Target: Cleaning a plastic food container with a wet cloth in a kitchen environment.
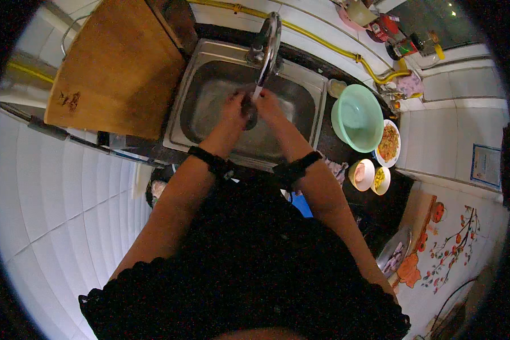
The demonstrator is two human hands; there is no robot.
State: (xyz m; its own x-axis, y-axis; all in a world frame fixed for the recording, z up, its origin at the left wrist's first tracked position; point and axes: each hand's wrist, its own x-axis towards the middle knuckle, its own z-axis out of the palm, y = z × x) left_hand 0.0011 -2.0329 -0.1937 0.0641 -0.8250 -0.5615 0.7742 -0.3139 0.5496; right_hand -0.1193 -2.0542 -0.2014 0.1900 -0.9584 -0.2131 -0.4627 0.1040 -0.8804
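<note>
Both hands are over the stainless steel sink (204, 114), under the curved chrome faucet (272, 51). A dark, rounded object (250, 114) is between them, too blurred to name exactly. My left hand (233, 109) is curled around its left side. On the other side, my right hand (268, 106) has its fingers bent close to the faucet's pale tip (258, 92). Whether those right fingers grip the object cannot be made out. Dark bands circle both forearms.
A large wooden board (114, 72) leans left of the sink. To the right stand a mint-green basin (357, 119), a plate of chopped food (389, 144), and two small bowls, one with pink food (360, 173), one with yellow-green pieces (379, 178). A yellow pipe (314, 40) runs along the wall.
</note>
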